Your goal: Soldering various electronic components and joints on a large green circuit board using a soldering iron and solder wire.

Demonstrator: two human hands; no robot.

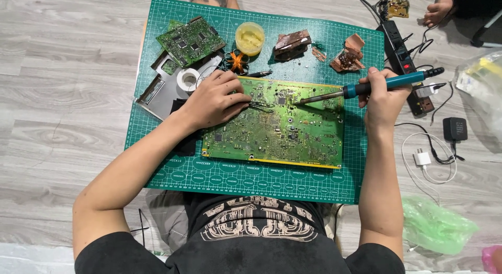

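The right hand [384, 99] grips a teal-handled soldering iron [376, 86], its tip on the large green circuit board [277, 130]; the left hand [214, 99] pinches dark tweezers [261, 105] against that board — it lies flat on the green cutting mat [324, 180], a yellow flux tub [249, 37] beyond

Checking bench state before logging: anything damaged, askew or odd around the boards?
Yes. Two torn, crumpled copper-coloured scraps lie loose at the far edge of the green cutting mat. A smaller circuit board sits tilted on a bent metal plate overhanging the mat's left edge. The large circuit board lies flat, no visible damage.
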